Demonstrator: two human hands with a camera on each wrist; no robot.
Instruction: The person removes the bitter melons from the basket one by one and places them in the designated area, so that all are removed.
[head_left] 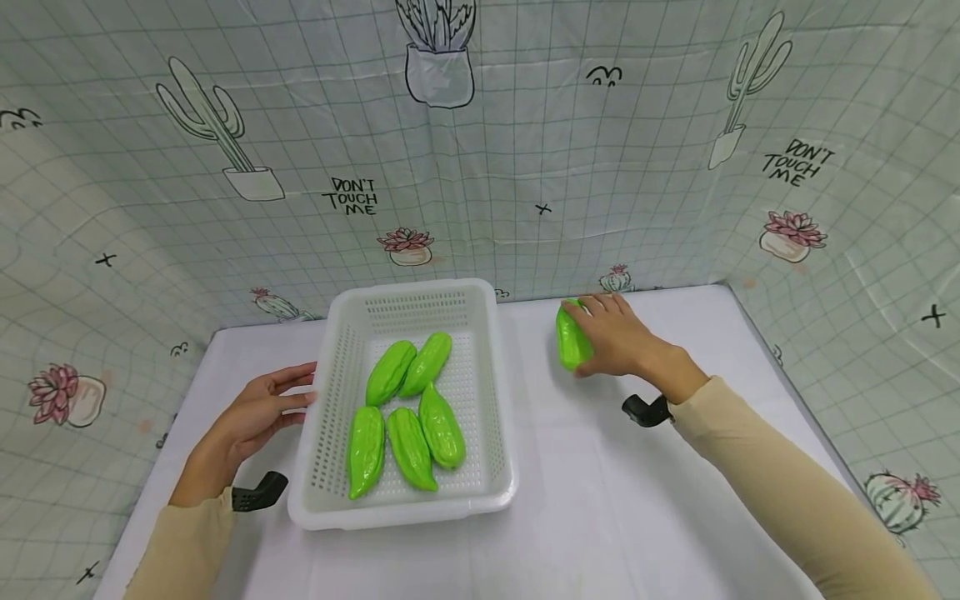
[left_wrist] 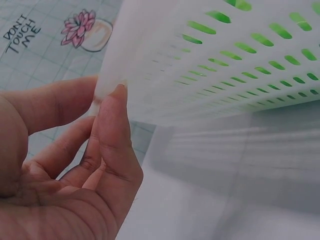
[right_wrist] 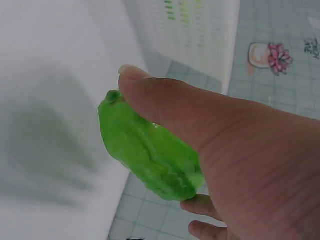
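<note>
My right hand [head_left: 618,337] grips a shiny bright-green pepper [head_left: 572,340] over the far right part of the table. In the right wrist view, the thumb lies along the upper side of this wrinkled pepper [right_wrist: 142,147], near its stubby stem end, with fingertips at the other end. To the left, a white perforated plastic basket [head_left: 504,417] holds several similar green peppers [head_left: 390,372]. My left hand [head_left: 258,417] is at the basket's left side. Seen from the left wrist, its thumb and fingers pinch the rim of the basket [left_wrist: 150,65].
A white cloth covers the table [head_left: 600,508]. Behind it and on both sides hangs a grid-patterned curtain [head_left: 495,150] printed with cacti and lettering. Each wrist carries a small black device, such as the right wrist mount [head_left: 645,411].
</note>
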